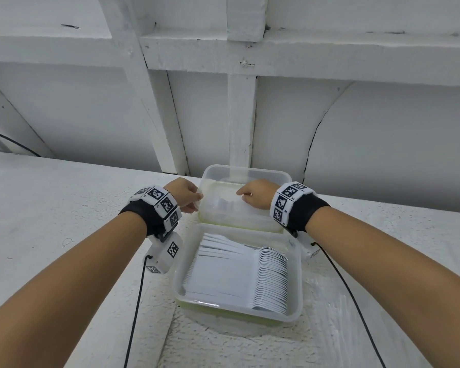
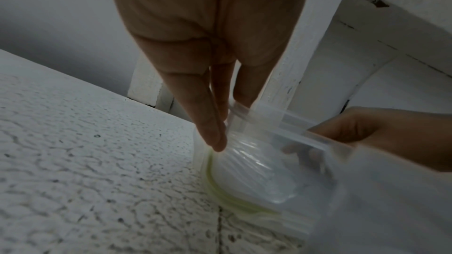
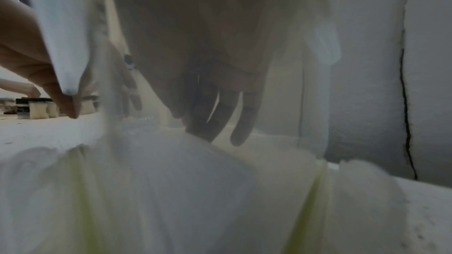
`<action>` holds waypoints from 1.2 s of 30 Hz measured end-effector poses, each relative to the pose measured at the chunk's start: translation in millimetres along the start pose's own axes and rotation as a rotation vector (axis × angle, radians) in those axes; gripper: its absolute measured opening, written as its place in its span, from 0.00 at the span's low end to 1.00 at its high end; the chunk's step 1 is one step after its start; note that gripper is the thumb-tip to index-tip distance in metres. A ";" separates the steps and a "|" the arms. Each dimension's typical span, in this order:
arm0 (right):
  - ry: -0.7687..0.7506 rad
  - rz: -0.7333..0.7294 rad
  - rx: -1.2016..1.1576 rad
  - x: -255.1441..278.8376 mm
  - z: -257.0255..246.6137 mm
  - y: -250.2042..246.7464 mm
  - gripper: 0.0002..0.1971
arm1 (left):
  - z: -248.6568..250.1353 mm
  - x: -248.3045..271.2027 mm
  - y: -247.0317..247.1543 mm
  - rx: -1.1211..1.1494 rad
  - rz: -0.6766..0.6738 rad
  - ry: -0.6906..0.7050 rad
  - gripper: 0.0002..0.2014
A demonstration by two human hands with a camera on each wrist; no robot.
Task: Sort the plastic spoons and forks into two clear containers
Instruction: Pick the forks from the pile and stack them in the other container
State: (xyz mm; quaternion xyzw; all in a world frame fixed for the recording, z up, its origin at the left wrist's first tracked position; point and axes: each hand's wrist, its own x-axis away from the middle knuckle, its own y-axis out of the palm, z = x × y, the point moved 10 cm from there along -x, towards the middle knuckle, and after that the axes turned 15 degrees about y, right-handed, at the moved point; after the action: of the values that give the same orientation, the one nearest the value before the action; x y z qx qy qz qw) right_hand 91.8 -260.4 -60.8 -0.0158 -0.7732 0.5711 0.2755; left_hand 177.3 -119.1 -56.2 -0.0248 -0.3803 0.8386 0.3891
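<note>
Left hand (image 1: 184, 195) pinches the far container (image 1: 246, 171) wall — right hand (image 1: 256, 193) fingers inside, grasp unclear.

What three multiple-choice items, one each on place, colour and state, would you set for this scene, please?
1. The row of spoons lies: A in the near container; B on the bare table; C in a hand.
2. The spoons are: A black; B white; C red.
3. The left hand: A lies flat on the table; B holds a spoon; C grips the far container.
Answers: A, the row fills the near container; B, all look white; C, its fingers pinch the left rim.
</note>
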 end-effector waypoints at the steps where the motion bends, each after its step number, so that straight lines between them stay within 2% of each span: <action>1: 0.005 0.017 0.001 3.4 1.5 -5.9 0.19 | 1.7 2.2 -0.5 -0.010 -0.011 -0.004 0.12; 4: -0.010 0.089 -0.016 27.5 5.9 -29.9 0.18 | 18.1 8.9 -9.7 -0.162 -0.015 0.049 0.19; 6: -0.033 0.127 -0.025 53.1 9.7 -45.5 0.18 | 41.4 17.6 -22.3 -0.299 0.055 0.149 0.20; 9: -0.042 0.165 -0.035 98.8 24.1 -60.7 0.18 | 86.1 43.8 -29.6 -0.300 0.159 0.328 0.18; 11: -0.037 0.178 -0.032 132.9 39.0 -61.4 0.17 | 120.0 70.2 -19.7 -0.274 0.161 0.449 0.16; 14: -0.033 0.201 -0.041 183.1 63.5 -46.5 0.16 | 171.6 118.5 19.6 -0.186 0.070 0.621 0.13; 18: 0.059 0.151 -0.090 231.1 105.8 1.3 0.15 | 213.1 168.3 103.7 -0.128 -0.174 0.735 0.12; 22: 0.183 0.100 -0.126 266.8 139.4 50.4 0.16 | 213.6 193.2 191.6 -0.202 -0.390 0.708 0.14; 26: 0.259 0.082 -0.159 289.5 159.1 84.6 0.16 | 174.4 191.8 257.1 -0.402 -0.498 0.525 0.19; 28: 0.290 0.068 -0.151 295.9 165.6 99.5 0.17 | 157.4 188.9 270.1 -0.495 -0.479 0.438 0.21; 31: 0.304 0.085 -0.152 301.5 170.5 114.2 0.17 | 150.5 188.2 275.9 -0.510 -0.414 0.402 0.21; 34: 0.306 0.119 -0.158 304.5 172.9 117.7 0.16 | 151.9 186.7 275.9 -0.426 -0.385 0.412 0.18; 36: 0.303 0.131 -0.183 306.8 172.4 115.7 0.16 | 149.6 184.1 270.8 -0.286 -0.353 0.379 0.18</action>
State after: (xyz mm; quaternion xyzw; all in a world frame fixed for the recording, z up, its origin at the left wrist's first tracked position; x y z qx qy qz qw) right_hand -278.4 -266.9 -72.5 -0.1769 -0.7688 0.5062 0.3484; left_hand -172.9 -198.5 -81.3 -0.1691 -0.4136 0.6763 0.5857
